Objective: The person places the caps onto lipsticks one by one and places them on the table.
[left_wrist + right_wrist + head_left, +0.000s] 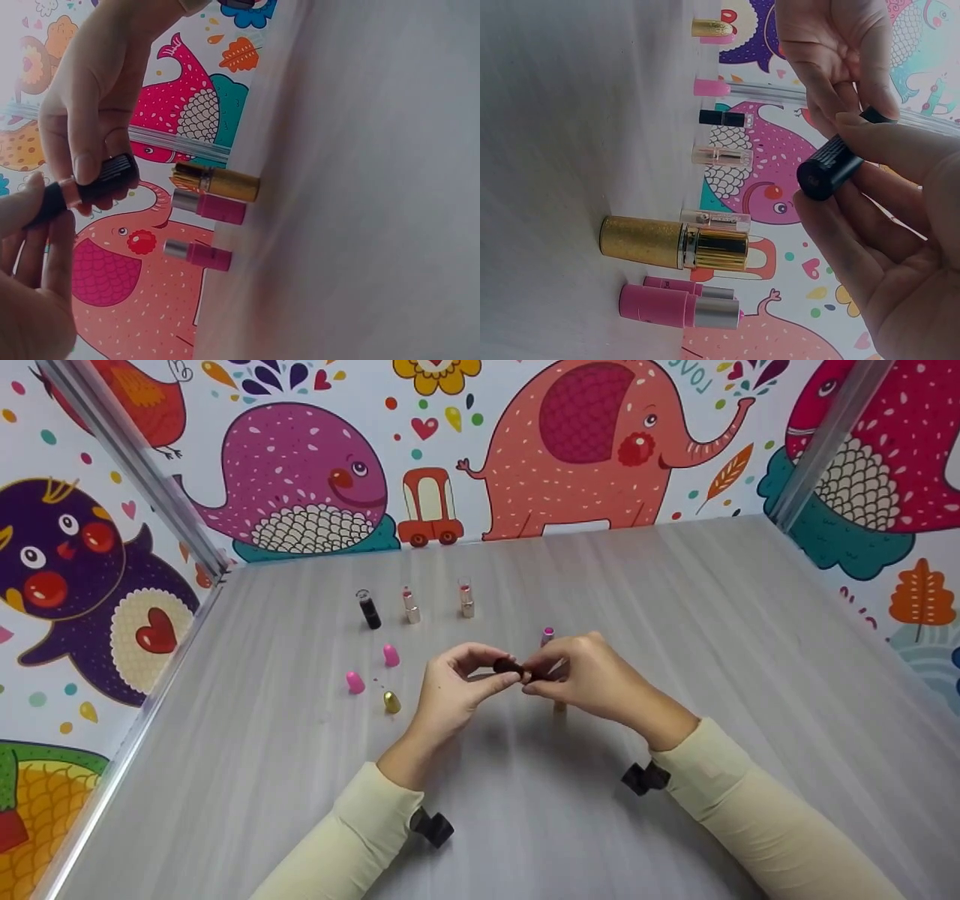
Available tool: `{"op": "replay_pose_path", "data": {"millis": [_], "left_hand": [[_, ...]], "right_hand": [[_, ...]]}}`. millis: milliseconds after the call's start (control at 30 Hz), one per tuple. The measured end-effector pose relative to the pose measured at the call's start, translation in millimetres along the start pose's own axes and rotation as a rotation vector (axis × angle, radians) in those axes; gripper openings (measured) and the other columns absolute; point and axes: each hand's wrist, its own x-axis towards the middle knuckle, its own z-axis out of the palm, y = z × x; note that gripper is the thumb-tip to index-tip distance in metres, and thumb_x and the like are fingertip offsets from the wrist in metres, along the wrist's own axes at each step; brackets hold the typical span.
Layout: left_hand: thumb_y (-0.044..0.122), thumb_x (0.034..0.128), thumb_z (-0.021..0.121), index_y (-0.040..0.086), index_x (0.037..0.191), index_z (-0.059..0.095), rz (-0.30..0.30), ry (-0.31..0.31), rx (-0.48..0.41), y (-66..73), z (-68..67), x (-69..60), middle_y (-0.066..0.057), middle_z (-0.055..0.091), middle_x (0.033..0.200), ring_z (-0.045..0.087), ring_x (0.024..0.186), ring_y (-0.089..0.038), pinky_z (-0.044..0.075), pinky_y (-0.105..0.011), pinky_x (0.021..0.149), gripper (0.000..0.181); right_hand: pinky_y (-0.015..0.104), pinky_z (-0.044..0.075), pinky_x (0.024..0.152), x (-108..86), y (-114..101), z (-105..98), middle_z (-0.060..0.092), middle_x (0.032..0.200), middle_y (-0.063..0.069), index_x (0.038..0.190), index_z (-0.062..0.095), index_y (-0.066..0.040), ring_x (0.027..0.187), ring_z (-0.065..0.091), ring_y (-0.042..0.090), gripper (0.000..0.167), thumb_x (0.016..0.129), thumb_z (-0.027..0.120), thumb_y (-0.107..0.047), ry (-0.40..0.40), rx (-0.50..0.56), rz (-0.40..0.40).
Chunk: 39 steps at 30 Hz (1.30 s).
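Observation:
Both hands meet over the table around a dark lipstick tube [109, 180], which has a rose-coloured band in its middle. My left hand [448, 690] pinches one end between thumb and fingers. At the other end, my right hand [596, 675] grips the black part with white lettering, whose flat end faces the right wrist view. Whether the two parts are joined or slightly apart I cannot tell. Beneath and beside the right hand stand an uncapped gold lipstick [641, 241] and two pink lipsticks [654, 305] with silver collars, partly hidden in the head view.
Left of the hands stand two pink caps [391, 655] and a gold cap [391, 703]. Farther back are a black lipstick [369, 611] with a clear top and two pale lipsticks [466, 601]. Cartoon-printed walls [330, 480] border the grey table [675, 585].

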Motion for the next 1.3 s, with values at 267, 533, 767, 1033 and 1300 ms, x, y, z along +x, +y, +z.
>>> {"op": "replay_pose_path", "data": {"millis": [267, 533, 767, 1033, 1300], "left_hand": [[-0.002, 0.088, 0.086, -0.004, 0.109, 0.075, 0.003, -0.003, 0.007, 0.4, -0.1, -0.5, -0.011, 0.076, 0.107, 0.072, 0.104, -0.023, 0.061, -0.036, 0.098, 0.023], [-0.003, 0.0882, 0.085, -0.004, 0.108, 0.075, 0.008, -0.009, 0.0, 2.8, 1.0, -1.5, -0.011, 0.076, 0.107, 0.072, 0.104, -0.022, 0.061, -0.036, 0.096, 0.022], [-0.006, 0.0873, 0.084, -0.007, 0.108, 0.075, 0.013, -0.017, -0.031, 1.3, 2.9, -0.9, -0.012, 0.077, 0.106, 0.073, 0.102, -0.02, 0.062, -0.037, 0.094, 0.023], [-0.004, 0.0872, 0.085, -0.005, 0.108, 0.075, 0.016, -0.011, -0.018, 0.8, 3.4, -2.1, -0.011, 0.076, 0.106, 0.072, 0.102, -0.02, 0.063, -0.036, 0.093, 0.023], [-0.003, 0.0868, 0.086, -0.005, 0.107, 0.076, 0.008, 0.002, 0.001, 1.4, 5.1, -2.0, -0.011, 0.077, 0.106, 0.073, 0.102, -0.019, 0.062, -0.036, 0.094, 0.023]], "right_hand": [[0.034, 0.065, 0.075, -0.4, -0.1, -2.2, 0.081, 0.095, 0.0, 0.102, 0.085, -0.007, 0.083, 0.076, 0.012, 0.014, 0.088, 0.089, -0.007, 0.0, -0.017, -0.024], [0.033, 0.064, 0.075, -0.2, -1.5, -4.4, 0.081, 0.097, -0.001, 0.104, 0.085, -0.008, 0.083, 0.074, 0.009, 0.015, 0.09, 0.088, -0.01, -0.038, -0.028, -0.003], [0.034, 0.064, 0.075, -1.5, -1.2, -5.0, 0.08, 0.096, 0.0, 0.103, 0.085, -0.007, 0.083, 0.074, 0.011, 0.014, 0.09, 0.087, -0.008, -0.046, 0.013, -0.013], [0.035, 0.064, 0.075, -1.3, -3.2, -5.1, 0.08, 0.096, -0.001, 0.104, 0.085, -0.007, 0.083, 0.074, 0.01, 0.015, 0.089, 0.088, -0.008, -0.049, 0.015, 0.01], [0.03, 0.063, 0.073, -2.3, -5.5, -5.2, 0.081, 0.097, -0.001, 0.104, 0.085, -0.008, 0.082, 0.073, 0.01, 0.015, 0.089, 0.088, -0.009, -0.026, -0.017, -0.015]]}}
